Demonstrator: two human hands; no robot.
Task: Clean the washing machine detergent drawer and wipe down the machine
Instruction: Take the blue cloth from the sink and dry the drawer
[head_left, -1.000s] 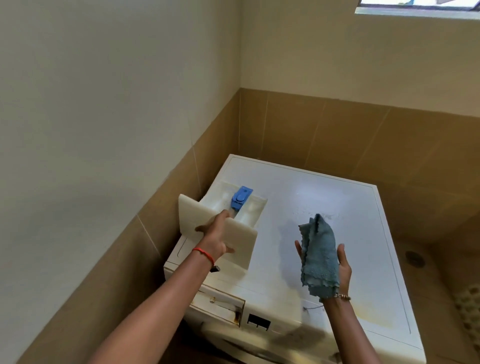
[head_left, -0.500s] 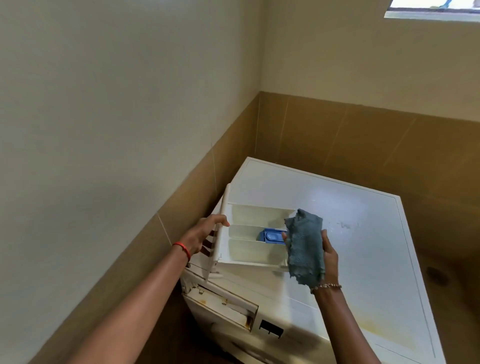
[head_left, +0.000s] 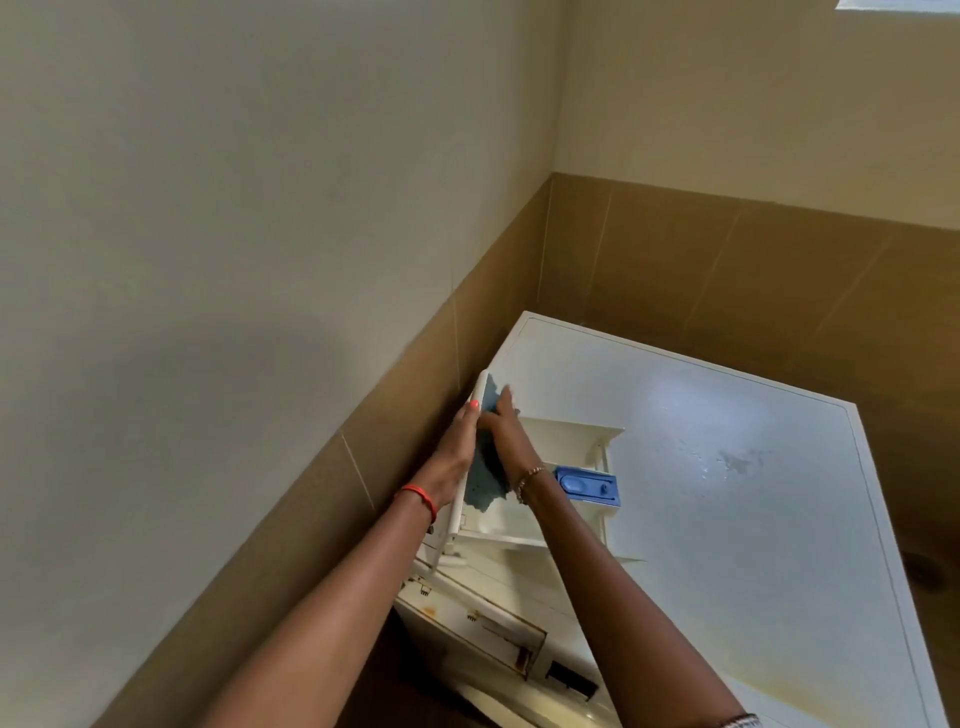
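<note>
The white detergent drawer lies on its side on top of the white washing machine, at its left edge. Its front panel stands upright on the left. A blue insert sits in one compartment. My left hand holds the front panel from the outside. My right hand presses a blue-grey cloth flat against the inner face of that panel. The cloth is partly hidden between hand and panel.
The open drawer slot shows at the machine's front top left, with rusty marks. Tan tiled walls close in on the left and back. A floor drain lies to the right. Wet smudges mark the machine top.
My right hand has moved left with the cloth from beside the drawer onto the inner face of its front panel. The view has shifted a little.
</note>
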